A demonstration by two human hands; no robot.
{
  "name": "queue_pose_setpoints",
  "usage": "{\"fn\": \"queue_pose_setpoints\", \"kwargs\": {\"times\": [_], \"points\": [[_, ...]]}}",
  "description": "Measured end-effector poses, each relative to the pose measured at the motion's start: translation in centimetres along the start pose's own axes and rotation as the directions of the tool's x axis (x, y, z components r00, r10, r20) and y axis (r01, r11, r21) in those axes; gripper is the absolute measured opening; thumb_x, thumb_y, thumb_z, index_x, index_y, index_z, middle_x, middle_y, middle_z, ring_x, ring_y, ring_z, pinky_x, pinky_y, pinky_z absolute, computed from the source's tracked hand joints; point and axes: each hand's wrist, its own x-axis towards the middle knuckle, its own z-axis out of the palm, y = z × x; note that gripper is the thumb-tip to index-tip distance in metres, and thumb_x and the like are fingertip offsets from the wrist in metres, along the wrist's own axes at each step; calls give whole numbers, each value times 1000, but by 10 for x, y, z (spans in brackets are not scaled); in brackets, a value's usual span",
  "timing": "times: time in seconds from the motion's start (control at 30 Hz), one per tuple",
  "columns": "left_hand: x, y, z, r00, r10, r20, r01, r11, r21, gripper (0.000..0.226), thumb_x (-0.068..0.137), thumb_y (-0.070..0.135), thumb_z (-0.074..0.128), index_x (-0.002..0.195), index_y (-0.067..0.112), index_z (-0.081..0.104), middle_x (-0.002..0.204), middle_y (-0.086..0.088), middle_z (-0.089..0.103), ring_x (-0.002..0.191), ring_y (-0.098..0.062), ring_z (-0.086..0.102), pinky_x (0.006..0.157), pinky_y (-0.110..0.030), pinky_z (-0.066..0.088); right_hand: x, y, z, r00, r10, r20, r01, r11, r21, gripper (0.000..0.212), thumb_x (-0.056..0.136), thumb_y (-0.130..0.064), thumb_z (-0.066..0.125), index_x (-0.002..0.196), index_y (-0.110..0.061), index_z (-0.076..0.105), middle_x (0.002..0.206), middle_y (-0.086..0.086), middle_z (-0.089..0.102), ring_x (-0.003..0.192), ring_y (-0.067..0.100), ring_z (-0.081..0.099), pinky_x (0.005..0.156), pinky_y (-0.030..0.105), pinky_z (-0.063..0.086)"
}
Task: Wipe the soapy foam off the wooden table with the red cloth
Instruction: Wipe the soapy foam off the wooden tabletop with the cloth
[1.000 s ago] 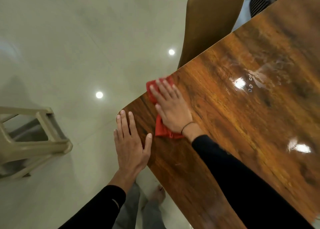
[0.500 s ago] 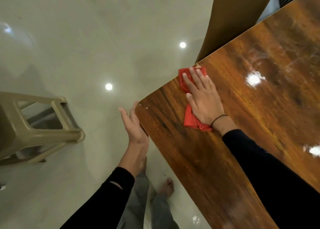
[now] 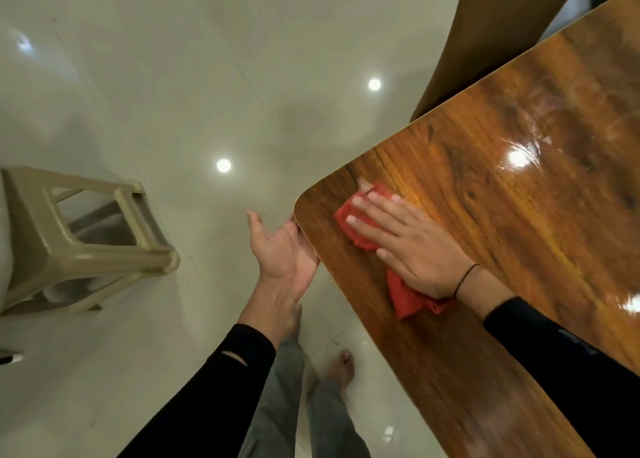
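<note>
Red cloth is now pressed flat under the open right hand, pulled back near the table corner. Open left hand has been cupped at the edge just beside it, likely to catch foam.

I count one table, one red cloth, my two hands: left, right, one stool, one chair
</note>
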Motion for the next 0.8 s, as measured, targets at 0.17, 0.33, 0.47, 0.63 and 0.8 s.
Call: {"fn": "queue_pose_setpoints", "kwargs": {"times": [0.17,0.33,0.47,0.63,0.8], "points": [[-1,-15,-8,999,0,-38,-2,999,-33,110,98,93,13,144,7,64,129,-18,77,113,-30,78,98,-43,63,48,-17,-7,936,334,-113,-331,943,44,63,119,-49,18,180,-31,17,188,1,11,175,25,3,141,54,8],[-17,-26,-16,997,-73,6,73,991,-116,114,97,93,14,163,8,51,162,-21,57,153,-36,52,133,-50,33,36,-54,13,992,84,-89,-88,995,-42,66,118,-45,28,181,-29,13,189,3,3,175,26,-3,142,51,2],[-35,-45,-22,997,-74,1,74,994,-84,116,96,94,11,160,7,52,160,-23,59,153,-40,53,131,-55,36,-30,-56,34,988,-153,2,153,986,-63,67,117,-42,33,180,-33,14,189,0,5,175,26,-2,142,53,5],[-58,-99,-16,994,-21,-105,10,995,-98,112,96,95,17,154,8,59,140,-19,73,131,-34,70,120,-49,49,-82,6,24,1000,-5,-14,4,1000,-26,62,119,-39,30,180,-34,18,189,-3,5,176,22,-1,141,57,7],[-80,-142,-14,993,-6,-114,-3,997,-75,111,92,99,17,148,17,65,144,-15,73,132,-35,72,117,-53,52,-46,37,3,942,312,-123,-312,950,21,64,117,-49,18,180,-34,17,189,1,9,175,27,3,140,58,9]]}}
